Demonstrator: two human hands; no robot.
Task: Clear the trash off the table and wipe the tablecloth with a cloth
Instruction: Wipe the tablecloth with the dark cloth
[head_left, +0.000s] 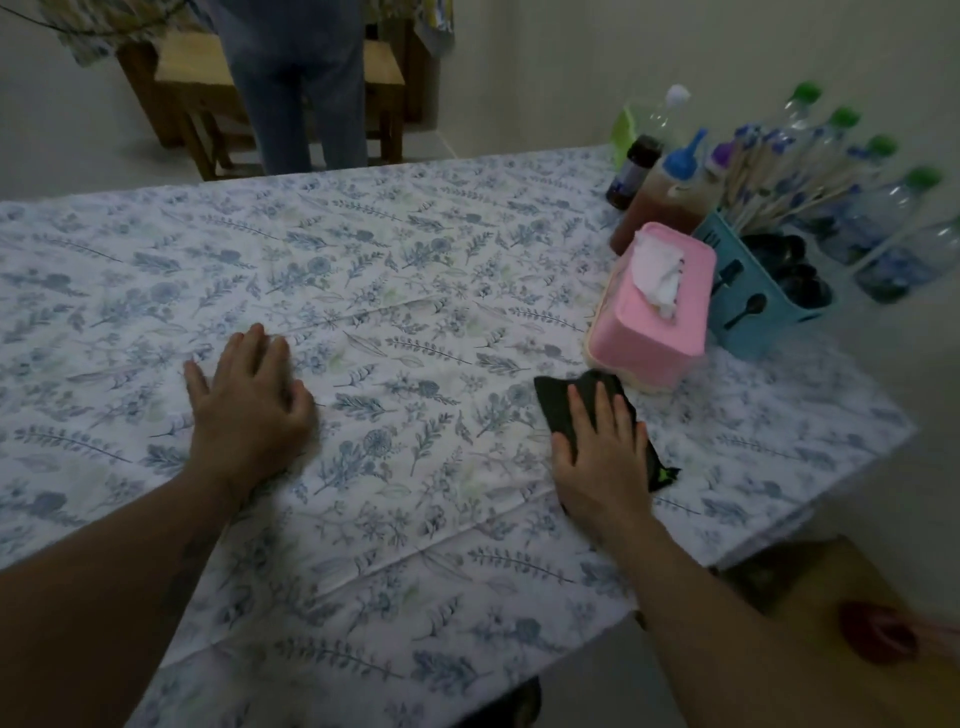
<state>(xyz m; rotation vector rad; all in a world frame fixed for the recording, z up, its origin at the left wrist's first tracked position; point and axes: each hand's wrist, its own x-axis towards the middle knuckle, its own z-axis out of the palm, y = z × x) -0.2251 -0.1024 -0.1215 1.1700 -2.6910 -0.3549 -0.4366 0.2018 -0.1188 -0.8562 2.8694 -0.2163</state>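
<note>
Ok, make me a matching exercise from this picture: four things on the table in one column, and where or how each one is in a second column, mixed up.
Things:
1. dark cloth
2. tissue box
3. left hand
4. blue basket

States:
A. flat on bare tablecloth
B. pink, tissue sticking out
C. pressed under the right hand
D. holds spoons and chopsticks

Pairs: 1-C, 2-B, 3-A, 4-D

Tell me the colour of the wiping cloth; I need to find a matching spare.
Dark, near black, with a small green mark at one corner; the cloth shows under the right hand in the head view.
</note>
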